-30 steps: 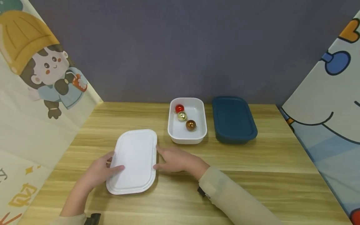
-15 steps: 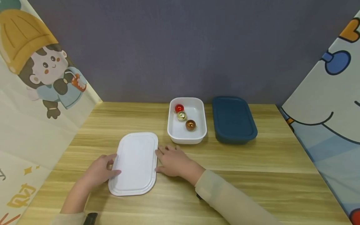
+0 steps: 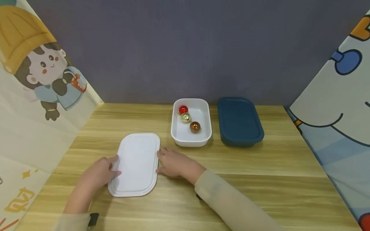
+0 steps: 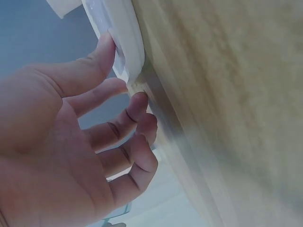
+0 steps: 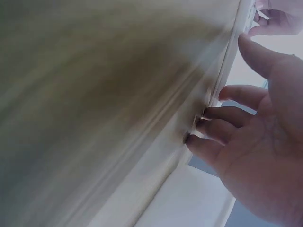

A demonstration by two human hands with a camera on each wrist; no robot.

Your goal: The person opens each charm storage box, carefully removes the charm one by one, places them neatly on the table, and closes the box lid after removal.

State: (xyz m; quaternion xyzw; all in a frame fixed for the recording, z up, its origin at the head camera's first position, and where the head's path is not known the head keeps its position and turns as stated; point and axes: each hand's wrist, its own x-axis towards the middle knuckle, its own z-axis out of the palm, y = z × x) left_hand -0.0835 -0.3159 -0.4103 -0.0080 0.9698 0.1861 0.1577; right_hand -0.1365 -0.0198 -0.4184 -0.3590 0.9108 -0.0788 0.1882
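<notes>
A white rectangular lid (image 3: 137,163) lies on the wooden table, left of the middle in the head view. At its left side is my left hand (image 3: 99,173). The thumb rests on the lid's rim and the index fingertip is at its edge; the other fingers are loosely bent off it, as the left wrist view shows. My right hand (image 3: 177,163) touches the lid's right edge with its fingertips and thumb. Farther back, a white box (image 3: 191,141) without a cover holds a red bauble (image 3: 183,109), a pale gold bauble (image 3: 186,117) and a brown bauble (image 3: 195,127).
A dark blue box with its lid on (image 3: 240,122) stands right of the white box, near the back edge of the table (image 3: 260,189). A grey wall (image 3: 185,51) rises behind. Sheets printed with cartoons flank both sides.
Over the last second the lid has shifted slightly and now lies flatter on the table. My right hand's fingers have settled along its right edge. The boxes and baubles stay put.
</notes>
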